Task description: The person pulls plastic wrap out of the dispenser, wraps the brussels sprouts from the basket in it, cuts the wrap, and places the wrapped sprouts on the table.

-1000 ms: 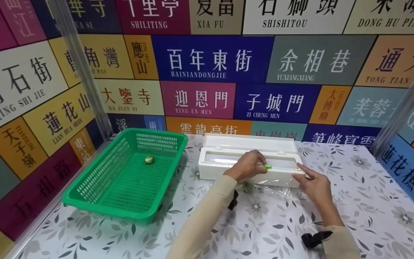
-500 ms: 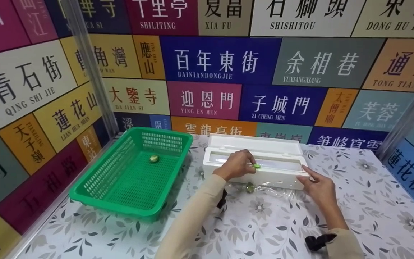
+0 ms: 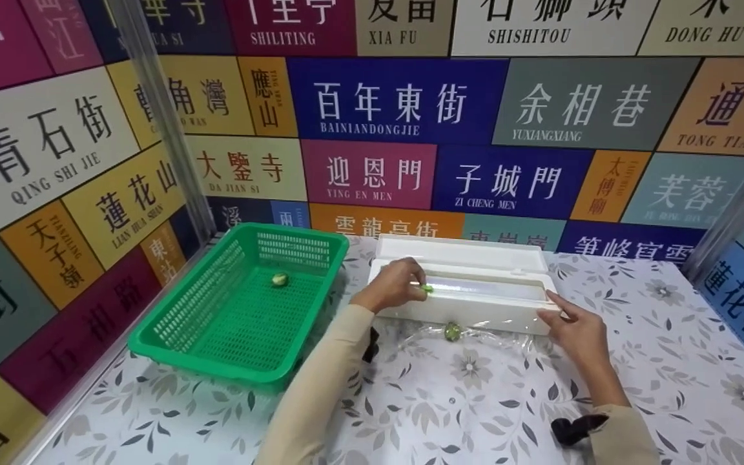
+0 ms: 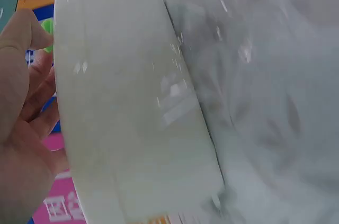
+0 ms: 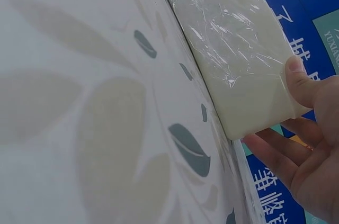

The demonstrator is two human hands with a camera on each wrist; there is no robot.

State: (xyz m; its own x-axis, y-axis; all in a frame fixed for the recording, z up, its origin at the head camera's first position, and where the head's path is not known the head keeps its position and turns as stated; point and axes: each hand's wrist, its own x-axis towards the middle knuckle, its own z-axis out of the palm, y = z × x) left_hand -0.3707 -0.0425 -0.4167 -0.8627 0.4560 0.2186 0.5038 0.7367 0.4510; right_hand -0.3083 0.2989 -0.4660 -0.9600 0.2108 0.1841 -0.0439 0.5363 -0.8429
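A white cling film dispenser box (image 3: 462,314) stands at the back of the table with its lid (image 3: 462,250) flipped up. My left hand (image 3: 392,284) pinches the small green slide cutter (image 3: 428,289) near the left part of the box's front edge. In the left wrist view the cutter (image 4: 47,34) shows between thumb and finger. At the other end, my right hand (image 3: 575,326) grips the box's right corner, thumb on the front face (image 5: 254,99). Clear cling film (image 3: 501,341) hangs over the front onto the table, and a small round green vegetable (image 3: 452,331) lies at it.
To the left stands a green perforated plastic basket (image 3: 230,378), holding another small round pale-green vegetable (image 3: 279,279). The flower-patterned tabletop (image 3: 475,420) meets a wall of colourful sign panels (image 3: 398,100) behind the box.
My left hand has slid the green cutter leftward along the box's front edge. My right hand keeps its hold on the right corner. The small vegetable in front now shows fully.
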